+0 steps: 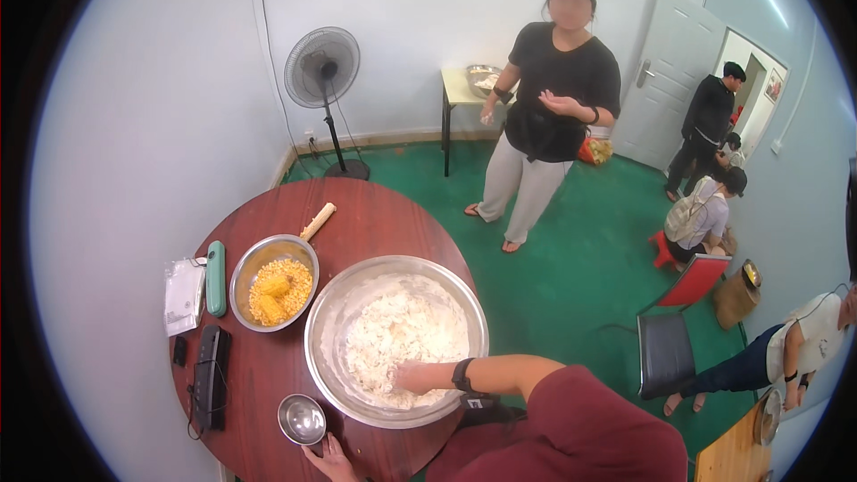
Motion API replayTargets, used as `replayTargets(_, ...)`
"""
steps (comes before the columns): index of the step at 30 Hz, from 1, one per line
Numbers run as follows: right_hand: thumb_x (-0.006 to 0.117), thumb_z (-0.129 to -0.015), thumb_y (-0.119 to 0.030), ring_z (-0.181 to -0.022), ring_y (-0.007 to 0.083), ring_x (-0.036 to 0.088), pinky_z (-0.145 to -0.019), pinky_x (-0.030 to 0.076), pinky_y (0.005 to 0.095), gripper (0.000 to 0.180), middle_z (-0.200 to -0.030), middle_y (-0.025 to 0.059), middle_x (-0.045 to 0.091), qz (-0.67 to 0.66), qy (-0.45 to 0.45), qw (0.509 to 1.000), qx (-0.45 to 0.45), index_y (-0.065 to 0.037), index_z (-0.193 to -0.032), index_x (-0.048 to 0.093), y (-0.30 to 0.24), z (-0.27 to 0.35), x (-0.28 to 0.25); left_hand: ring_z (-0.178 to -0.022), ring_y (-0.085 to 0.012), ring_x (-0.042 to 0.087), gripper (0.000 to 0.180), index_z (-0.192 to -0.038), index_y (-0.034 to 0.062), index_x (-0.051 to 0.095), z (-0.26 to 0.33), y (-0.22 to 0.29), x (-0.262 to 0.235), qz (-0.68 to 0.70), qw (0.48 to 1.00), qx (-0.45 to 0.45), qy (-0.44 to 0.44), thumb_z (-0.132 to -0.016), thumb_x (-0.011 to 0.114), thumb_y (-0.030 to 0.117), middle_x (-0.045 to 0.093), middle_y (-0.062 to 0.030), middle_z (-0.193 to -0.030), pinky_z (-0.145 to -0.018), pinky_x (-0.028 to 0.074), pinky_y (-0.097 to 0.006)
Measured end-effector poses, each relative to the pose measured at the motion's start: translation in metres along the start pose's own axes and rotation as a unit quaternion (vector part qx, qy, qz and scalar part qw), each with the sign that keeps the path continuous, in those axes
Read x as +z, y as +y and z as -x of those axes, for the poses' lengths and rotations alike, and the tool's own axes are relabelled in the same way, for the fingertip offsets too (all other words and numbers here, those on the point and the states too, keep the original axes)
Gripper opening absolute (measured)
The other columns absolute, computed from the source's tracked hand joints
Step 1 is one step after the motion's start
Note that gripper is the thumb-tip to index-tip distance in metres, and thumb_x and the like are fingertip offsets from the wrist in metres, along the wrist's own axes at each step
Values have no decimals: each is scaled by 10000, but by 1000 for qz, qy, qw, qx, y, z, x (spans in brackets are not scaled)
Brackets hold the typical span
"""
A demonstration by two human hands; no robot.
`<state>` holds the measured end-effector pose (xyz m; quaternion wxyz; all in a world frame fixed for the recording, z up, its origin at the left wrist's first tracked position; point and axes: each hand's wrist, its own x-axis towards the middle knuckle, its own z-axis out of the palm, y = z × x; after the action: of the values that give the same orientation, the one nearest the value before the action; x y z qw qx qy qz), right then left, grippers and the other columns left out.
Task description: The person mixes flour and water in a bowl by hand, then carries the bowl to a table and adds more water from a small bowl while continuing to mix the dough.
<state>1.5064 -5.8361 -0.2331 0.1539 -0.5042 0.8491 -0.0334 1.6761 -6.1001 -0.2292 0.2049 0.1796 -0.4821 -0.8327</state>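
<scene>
My right hand reaches into a wide metal basin and is pressed into a shaggy mass of flour dough. Its fingers are buried in the dough, so their grip is hidden. At the table's near edge my left hand is turned palm up, thumb and fingers apart. It lies right beside a small metal bowl with nothing visible inside; I cannot tell whether the fingertips touch its rim. Dry flour coats the basin's inner wall.
On the round red-brown table stand a metal bowl of corn kernels and cobs, a rolling pin, a green case, a black power strip and white packets. A person stands beyond; a fan stands behind.
</scene>
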Motion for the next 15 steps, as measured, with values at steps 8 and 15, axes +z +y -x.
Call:
replayTargets(8,578,-683,-69,-853,297,552,-662,479,362,166,-864,141,593,9,20,995,93,-44,-841,621,0,-31,8,-1038,-251,439,593,-1232,-49,235,0,8,10,-89,996,3,-1,-761,592,-4,402,-199,-1167,-879,395,-364)
replayTargets(15,537,-694,-29,-830,316,581,-674,479,391,134,-801,167,594,-110,37,981,156,8,-805,602,6,-27,14,-1071,-256,418,533,-1239,-48,252,7,26,37,-101,994,-34,-12,-814,541,92,414,-195,-1173,-926,354,-389)
